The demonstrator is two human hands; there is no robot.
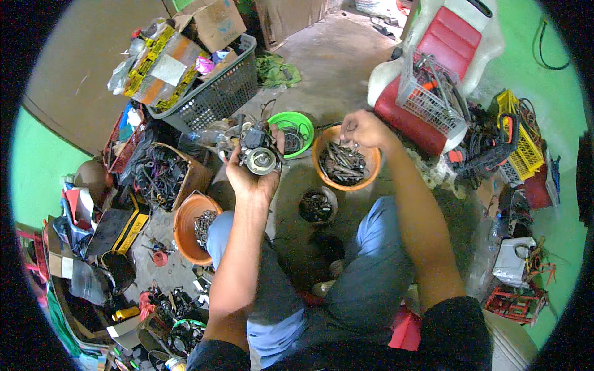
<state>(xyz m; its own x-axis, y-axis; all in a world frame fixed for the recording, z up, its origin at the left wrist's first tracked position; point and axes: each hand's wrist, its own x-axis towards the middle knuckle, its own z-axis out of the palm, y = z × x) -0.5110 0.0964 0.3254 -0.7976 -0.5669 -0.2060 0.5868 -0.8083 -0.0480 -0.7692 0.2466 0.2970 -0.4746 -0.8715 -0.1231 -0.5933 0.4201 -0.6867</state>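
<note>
My left hand (252, 176) is wrapped around a carburetor (260, 157) of dark and silvery metal, its round mouth facing up toward me. My right hand (366, 128) hovers over the far rim of an orange bowl (375, 173), its fingers pinched together. Whatever sits between those fingertips, if anything, is too small to make out. Long metal pieces like bolts and screws (341, 162) fill the bowl below. Just behind the carburetor stands a bright green basin (307, 133) with dark, thin parts in it.
Between my knees and the orange bowl is a small bucket (333, 207) of small parts. Another orange bowl (182, 226) stands by my left knee. A grey crate (216, 93) heaped with boxes is at far left; a red-and-white seat (448, 34) carrying a wire basket (427, 102) is at far right.
</note>
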